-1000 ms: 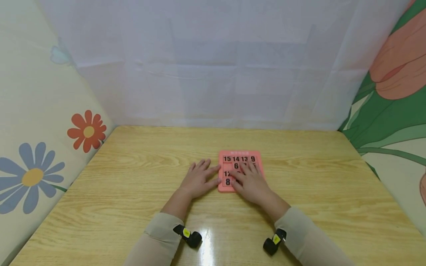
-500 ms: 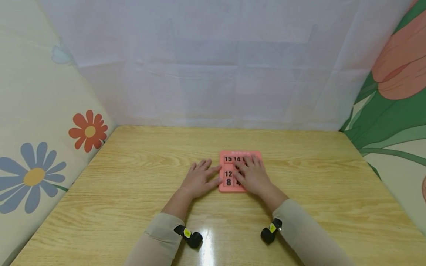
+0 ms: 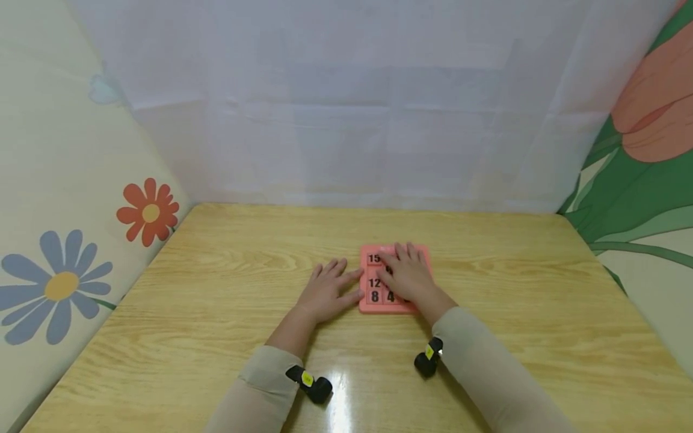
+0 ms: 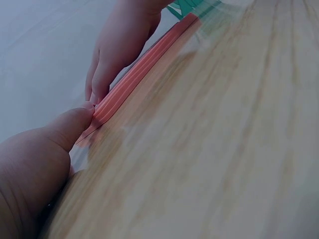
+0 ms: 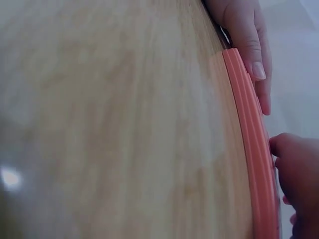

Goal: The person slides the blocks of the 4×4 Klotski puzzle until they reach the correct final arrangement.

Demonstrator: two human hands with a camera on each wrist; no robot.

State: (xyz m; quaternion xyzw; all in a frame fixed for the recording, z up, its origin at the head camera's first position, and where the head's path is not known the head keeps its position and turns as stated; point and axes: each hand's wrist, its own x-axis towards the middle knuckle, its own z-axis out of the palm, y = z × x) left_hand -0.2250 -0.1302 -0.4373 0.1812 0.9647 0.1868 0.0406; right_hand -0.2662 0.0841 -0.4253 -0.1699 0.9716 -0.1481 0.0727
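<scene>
A pink sliding number puzzle [image 3: 375, 290] lies flat on the wooden table, its tiles printed with black numerals. In the head view 15, 12, 8 and 4 can be read, with a gap in the left column under 15. My left hand [image 3: 326, 293] rests at the puzzle's left edge, thumb and index finger touching the frame, other fingers spread on the table. Over the upper right tiles lies my right hand [image 3: 409, 278], its fingers extended and hiding most numbers. The puzzle's ridged side [image 4: 142, 69] shows in the left wrist view, with the left thumb [image 4: 75, 124] against its corner.
The wooden table [image 3: 227, 252] extends around the puzzle on all sides. A white cloth [image 3: 346, 120] hangs behind its far edge. Flower-patterned panels [image 3: 59, 150] stand at left and right. A black wrist camera [image 3: 316, 388] sits on each sleeve.
My right hand has moved up and to the left over the puzzle, uncovering lower tiles and covering the top row. The left hand stays at the left edge.
</scene>
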